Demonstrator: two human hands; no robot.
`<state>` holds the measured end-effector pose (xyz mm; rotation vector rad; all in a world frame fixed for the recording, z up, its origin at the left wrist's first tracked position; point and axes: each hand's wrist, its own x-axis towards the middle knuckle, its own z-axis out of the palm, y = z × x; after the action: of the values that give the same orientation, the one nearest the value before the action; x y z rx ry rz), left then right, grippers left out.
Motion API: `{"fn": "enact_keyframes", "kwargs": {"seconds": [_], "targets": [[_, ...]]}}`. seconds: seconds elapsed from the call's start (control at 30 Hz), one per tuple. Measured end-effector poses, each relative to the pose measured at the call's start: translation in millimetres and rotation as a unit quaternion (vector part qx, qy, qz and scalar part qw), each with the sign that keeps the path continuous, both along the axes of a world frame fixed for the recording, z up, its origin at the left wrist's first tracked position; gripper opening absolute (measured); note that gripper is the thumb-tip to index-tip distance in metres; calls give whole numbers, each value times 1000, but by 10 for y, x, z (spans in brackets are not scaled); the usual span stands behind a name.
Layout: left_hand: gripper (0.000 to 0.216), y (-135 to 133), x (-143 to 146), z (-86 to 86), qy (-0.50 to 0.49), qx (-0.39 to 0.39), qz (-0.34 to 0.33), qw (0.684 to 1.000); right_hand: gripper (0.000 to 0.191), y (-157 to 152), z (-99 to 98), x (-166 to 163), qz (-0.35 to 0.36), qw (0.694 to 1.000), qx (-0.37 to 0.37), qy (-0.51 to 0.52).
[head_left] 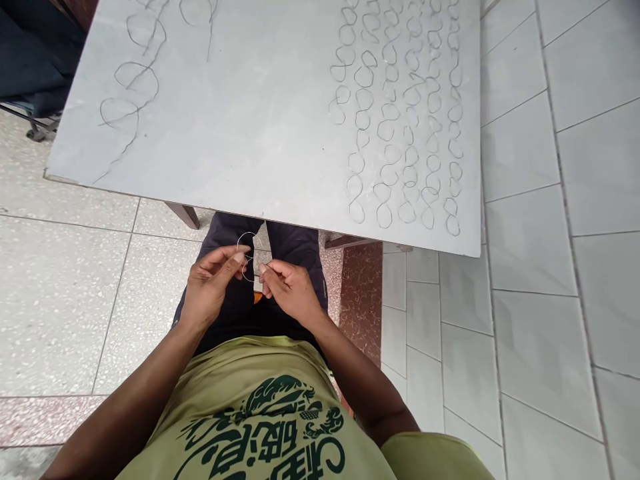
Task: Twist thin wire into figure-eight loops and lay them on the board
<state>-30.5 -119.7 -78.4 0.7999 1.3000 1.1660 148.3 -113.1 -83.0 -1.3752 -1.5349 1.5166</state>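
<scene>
Because the looped wire (247, 233) is so thin, uneven pressure could kink its curve, and a slackened pinch might let it spring loose and drop onto the dark trousers (300, 245) near the centre of the frame. It sits between the hands, just below the near edge of the surface (260, 133), which could snag it if raised carelessly. The left hand's (211, 283) thumb and fingers pinch the loops; the right hand's (291, 287) fingertips press together, apparently on the wire too, though its path there is too fine to follow. Wire chains (384, 217) at upper right and loose wire coils (139, 110) at upper left are cut off by the top border.
</scene>
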Motion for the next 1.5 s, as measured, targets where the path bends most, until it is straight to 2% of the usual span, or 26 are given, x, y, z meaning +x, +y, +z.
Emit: {"fn": "enact_keyframes", "kwargs": {"seconds": [0.1,0.2,0.3,0.43,0.53,0.67,0.87,1.1,1.3,1.5], "targets": [[28,33,-29,25,-32,8,15,999,42,9,14,36,12,999,29,-37],[21,56,-23,32,-82,-6,26,996,42,18,34,42,36,998,26,-44],[18,74,-26,42,-143,-33,13,989,43,21,47,38,48,999,-3,-8],[19,91,-64,66,-182,-47,-25,982,43,21,63,47,23,999,-34,36],[18,83,-87,67,-178,-32,-45,982,43,39,89,82,8,1000,2,4],[19,28,-74,52,-162,-19,-56,985,41,115,133,166,42,997,56,-45],[28,-33,-34,72,-191,-95,-33,976,40,252,197,292,138,983,90,-86],[42,50,-108,118,-239,-136,-101,956,37,274,218,313,175,972,131,-82],[47,84,-104,137,-261,-156,-118,945,34,241,139,305,157,983,93,-13],[49,68,-83,138,-271,-191,-122,936,38,295,134,347,214,974,70,10]]}}
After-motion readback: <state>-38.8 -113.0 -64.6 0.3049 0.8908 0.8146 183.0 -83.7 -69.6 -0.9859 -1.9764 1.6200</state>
